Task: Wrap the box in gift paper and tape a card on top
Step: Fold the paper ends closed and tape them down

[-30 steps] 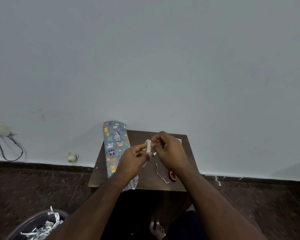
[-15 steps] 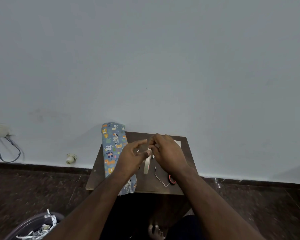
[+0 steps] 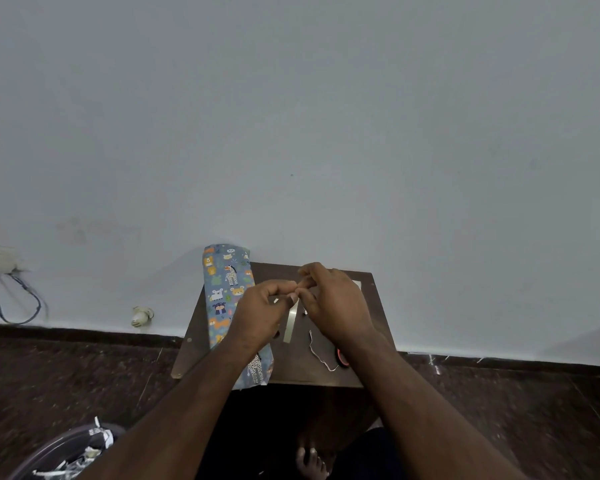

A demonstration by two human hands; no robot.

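Both hands meet above the small brown table (image 3: 368, 355). The left hand (image 3: 260, 317) and the right hand (image 3: 333, 303) pinch, with curled fingertips, the top end of a pale strip of tape (image 3: 290, 322), which hangs down from the fingers over the table top. The box (image 3: 227, 299), wrapped in blue paper with cartoon animals, lies along the left side of the table, its far end against the wall (image 3: 291, 116) and its near end over the table edge, partly under the left forearm. A white card (image 3: 356, 284) shows at the far right of the table, mostly hidden by the right hand. A thin white string (image 3: 317, 351) lies near the right wrist, beside a red and black round object (image 3: 342, 359). A bin (image 3: 73, 452) with paper scraps stands on the floor at near left.
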